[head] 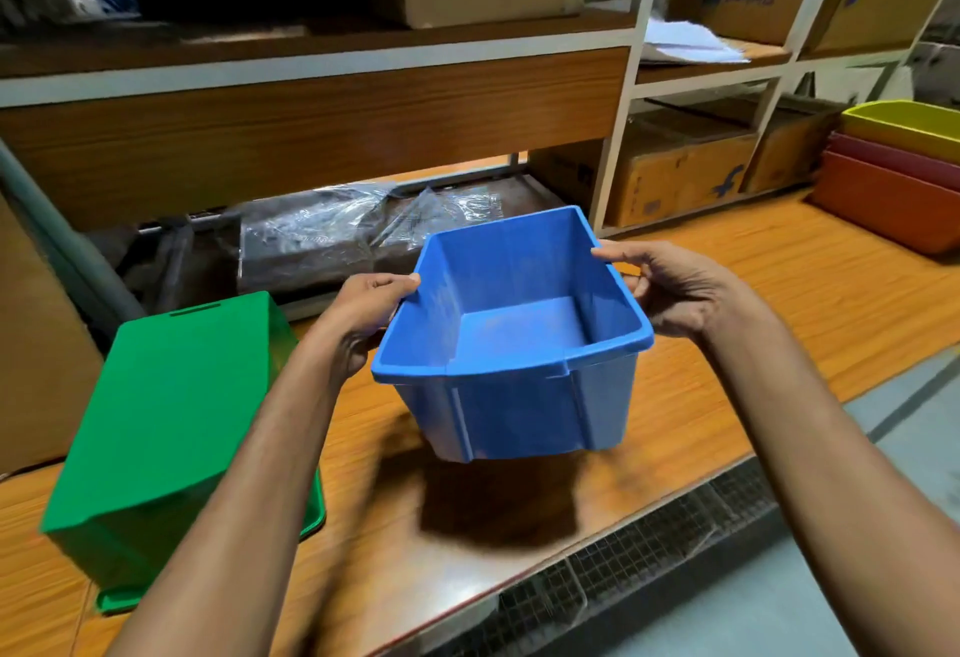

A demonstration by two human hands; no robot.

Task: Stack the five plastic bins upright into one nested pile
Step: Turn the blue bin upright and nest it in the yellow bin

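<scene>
Left hand [363,316], right hand [675,292] grip side rims of one upright blue bin [519,396] above bench [831,303]. One green bin [171,412] inverted, lower left; three nested bins [883,199], right edge.

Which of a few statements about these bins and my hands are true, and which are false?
1. The left hand and the right hand both hold the blue bin by its rim. True.
2. The blue bin rests on the table. False: it is held above the table.
3. The green bin lies upside down. True.
4. The green bin tops the pile at right. False: the yellow bin tops that pile.
</scene>
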